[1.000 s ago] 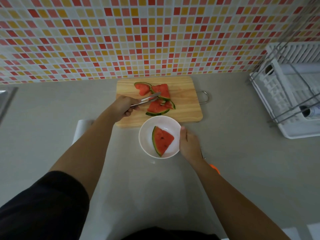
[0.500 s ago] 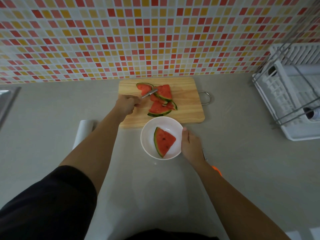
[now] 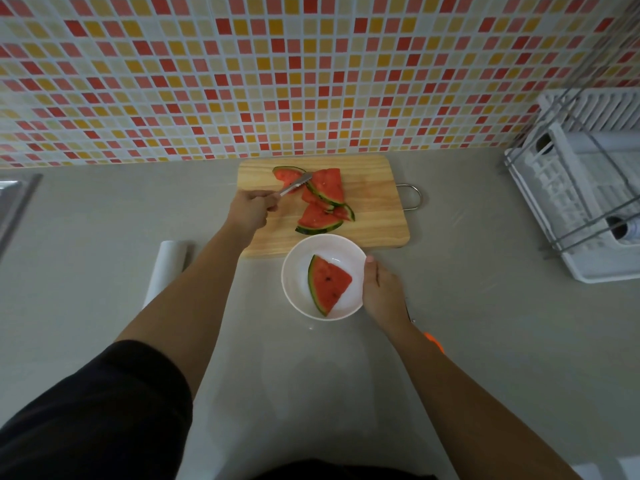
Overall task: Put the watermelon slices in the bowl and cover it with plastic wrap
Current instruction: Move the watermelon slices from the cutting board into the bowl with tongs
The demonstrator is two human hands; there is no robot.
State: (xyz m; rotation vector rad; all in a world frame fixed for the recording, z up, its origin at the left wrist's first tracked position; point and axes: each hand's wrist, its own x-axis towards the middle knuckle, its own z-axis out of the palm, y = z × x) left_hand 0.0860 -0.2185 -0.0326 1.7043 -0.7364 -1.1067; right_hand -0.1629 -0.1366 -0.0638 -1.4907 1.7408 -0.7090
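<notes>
Watermelon: 1 slice in bowl, 4 on the board, wrap roll on my left.

White bowl point(image 3: 297, 284) sits upright on the counter point(image 3: 485, 323), just in front of the wooden cutting board point(image 3: 377, 209); my right hand point(image 3: 382, 289) holds its right rim. Inside, 1 triangular slice point(image 3: 329, 284) lies flat, green rind to the left.
On the board the rest overlap loosely. The far-left slice point(image 3: 284, 174) has its rind twd the wall, w/ the tips of the tongs point(image 3: 294, 184) in my left hand point(image 3: 247, 211) at its right edge. Next to it is the big slice point(image 3: 330, 185), then the near slice point(image 3: 317, 220) w/ rind twd the bowl, and a small piece point(image 3: 346, 213) at the right.
Plastic wrap roll point(image 3: 166, 268) is white and lies on the counter left of my forearm, apart from the bowl.
</notes>
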